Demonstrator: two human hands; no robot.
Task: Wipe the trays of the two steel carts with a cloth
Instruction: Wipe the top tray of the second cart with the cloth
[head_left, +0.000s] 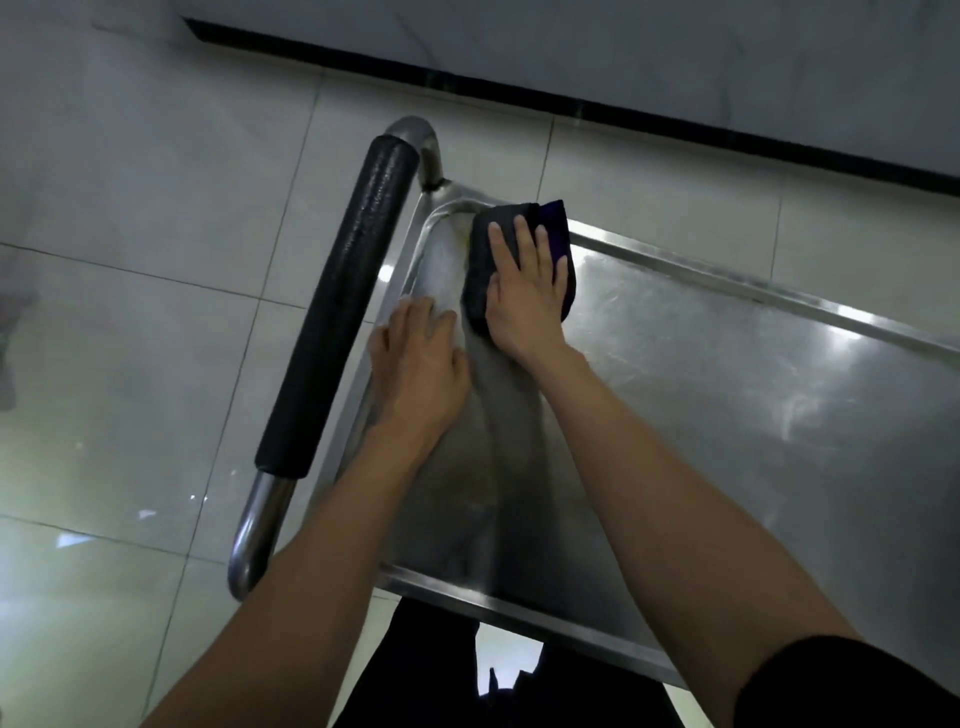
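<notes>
A steel cart's top tray (727, 374) fills the middle and right of the head view. A dark folded cloth (480, 249) with a blue edge lies in the tray's far left corner. My right hand (524, 291) presses flat on the cloth, fingers straight and spread. My left hand (415, 364) rests on the tray's left rim beside it, its fingers bent over the edge. No second cart is in view.
The cart's handle (337, 332), a steel tube with a black foam sleeve, runs along the tray's left side. Pale floor tiles (130, 312) surround the cart. A wall with a dark skirting strip (571, 98) runs behind it. My dark trousers (415, 675) show below the near rim.
</notes>
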